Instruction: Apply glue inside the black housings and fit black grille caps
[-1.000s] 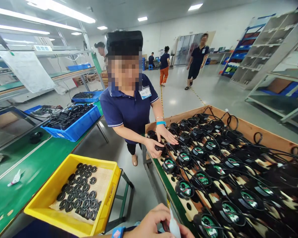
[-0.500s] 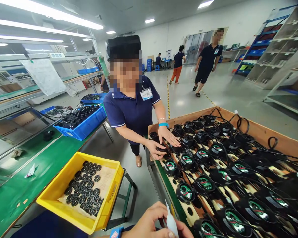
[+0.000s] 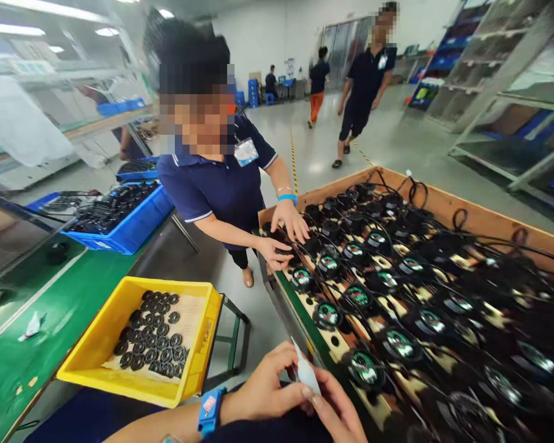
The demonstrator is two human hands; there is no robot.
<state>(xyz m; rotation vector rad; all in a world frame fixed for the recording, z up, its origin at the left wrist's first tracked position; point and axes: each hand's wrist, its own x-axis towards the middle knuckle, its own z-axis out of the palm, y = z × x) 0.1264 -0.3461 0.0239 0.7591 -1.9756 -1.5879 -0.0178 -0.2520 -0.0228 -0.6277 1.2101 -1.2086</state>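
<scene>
At the lower middle, my left hand [image 3: 274,378], with a blue band on its wrist, is closed on a small white squeeze tube [image 3: 307,374] that has a thin pointed nozzle tilted up. My right hand [image 3: 335,406] closes on the tube's lower part from the other side, and the thumbs nearly meet there. Just beyond my hands is the wooden tray [image 3: 447,197], filled with black round housings [image 3: 327,315]; several show green circuit boards and red wires. Black cables run across them.
A yellow bin [image 3: 161,394] of black rings stands at left, beside a green bench [image 3: 69,307] carrying a blue bin [image 3: 129,231] of black parts. Across the tray's corner, a co-worker [image 3: 216,184] has both hands on a housing. Other people stand or walk farther back.
My view has tilted down and turned right, so more of my forearm shows. Both hands remain on the tube. The co-worker's hands stay at the tray's corner; a person behind is walking.
</scene>
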